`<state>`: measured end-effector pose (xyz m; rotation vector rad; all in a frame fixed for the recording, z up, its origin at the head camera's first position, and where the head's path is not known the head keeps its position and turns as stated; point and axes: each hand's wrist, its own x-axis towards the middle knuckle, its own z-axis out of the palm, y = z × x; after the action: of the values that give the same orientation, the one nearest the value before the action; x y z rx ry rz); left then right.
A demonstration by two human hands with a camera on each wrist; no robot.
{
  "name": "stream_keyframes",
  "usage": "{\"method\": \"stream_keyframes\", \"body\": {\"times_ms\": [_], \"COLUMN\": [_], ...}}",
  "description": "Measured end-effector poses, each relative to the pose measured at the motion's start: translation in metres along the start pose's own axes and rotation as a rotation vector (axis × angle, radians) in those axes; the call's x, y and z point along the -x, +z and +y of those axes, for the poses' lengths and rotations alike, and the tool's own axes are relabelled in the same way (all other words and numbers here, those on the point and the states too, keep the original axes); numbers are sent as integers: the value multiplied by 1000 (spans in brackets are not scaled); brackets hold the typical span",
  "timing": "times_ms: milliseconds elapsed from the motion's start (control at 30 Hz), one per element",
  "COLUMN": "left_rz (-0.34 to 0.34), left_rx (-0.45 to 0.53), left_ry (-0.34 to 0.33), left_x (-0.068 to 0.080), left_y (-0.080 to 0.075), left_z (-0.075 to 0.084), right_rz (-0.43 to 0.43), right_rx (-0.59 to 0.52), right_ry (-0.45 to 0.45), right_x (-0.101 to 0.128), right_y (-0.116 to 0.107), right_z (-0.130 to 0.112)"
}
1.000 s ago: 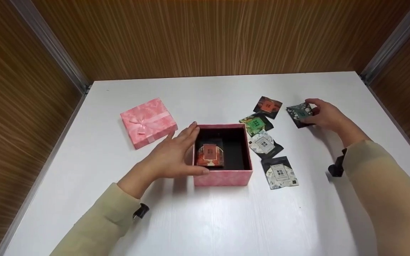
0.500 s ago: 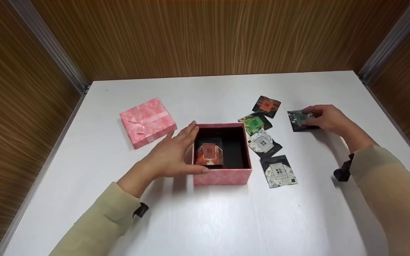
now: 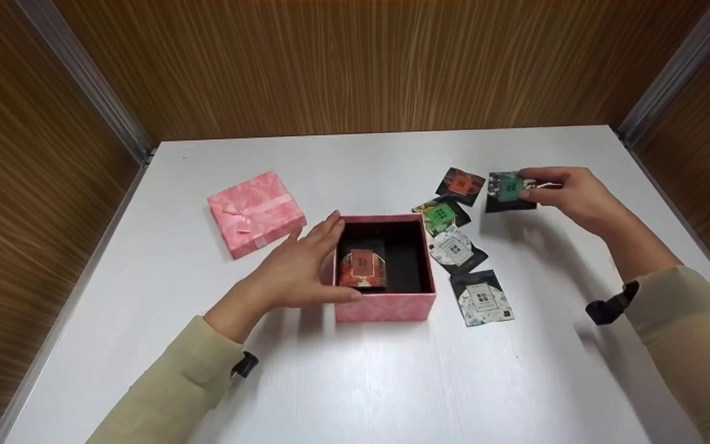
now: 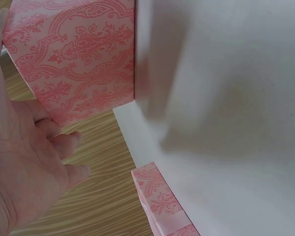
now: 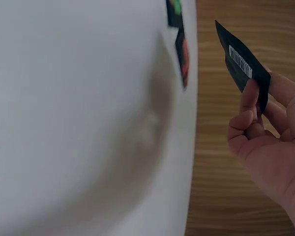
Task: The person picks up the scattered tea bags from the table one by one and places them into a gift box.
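The white table [image 3: 355, 382] runs back to a wood-grain panel [image 3: 355, 68], with a wide white stretch in front of the pink box [image 3: 386, 307]. The lidless box shows its far, near and right rims; a red-labelled packet [image 3: 363, 269] lies in its left half, and black floor shows to the right of that packet. The pink lid [image 3: 256, 213] lies flat, bow up, behind and left of the box, with tabletop between them. The person's left hand [image 3: 293, 277] rests on the box's left side, thumb across the near edge and well apart from the other fingers. The right hand [image 3: 583, 197] pinches a dark green-labelled packet [image 3: 506, 188] between thumb and fingers, off the tabletop near the rear right. An orange-labelled packet [image 3: 461, 183], a bright green packet [image 3: 440, 214] and two white-labelled packets [image 3: 483, 298] line the box's right side, narrowing the room there.
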<state>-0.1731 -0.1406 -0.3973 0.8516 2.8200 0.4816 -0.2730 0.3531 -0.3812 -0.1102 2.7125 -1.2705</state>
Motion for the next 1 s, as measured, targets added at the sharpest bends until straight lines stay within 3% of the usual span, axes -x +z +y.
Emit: {"method": "stream_keyframes", "body": {"times_ms": [167,367,667,1000], "left_rz": [13,20,0,3], "left_rx": [-2,-1,3,7], "left_ry": [19,23,1,3], "left_x": [0,0,0,-1], "left_y": [1,3,2,1], "left_z": [-1,-2,-1,-2], "right_rz": [-30,-97,-195,-220], "right_rx": [-101,-148,-195,-14], "right_ry": [-81,-241,-347,-430], "right_x": [15,33,48,53], "right_y": [15,37,72,106], "right_z": [-33,-69,-98,-118]}}
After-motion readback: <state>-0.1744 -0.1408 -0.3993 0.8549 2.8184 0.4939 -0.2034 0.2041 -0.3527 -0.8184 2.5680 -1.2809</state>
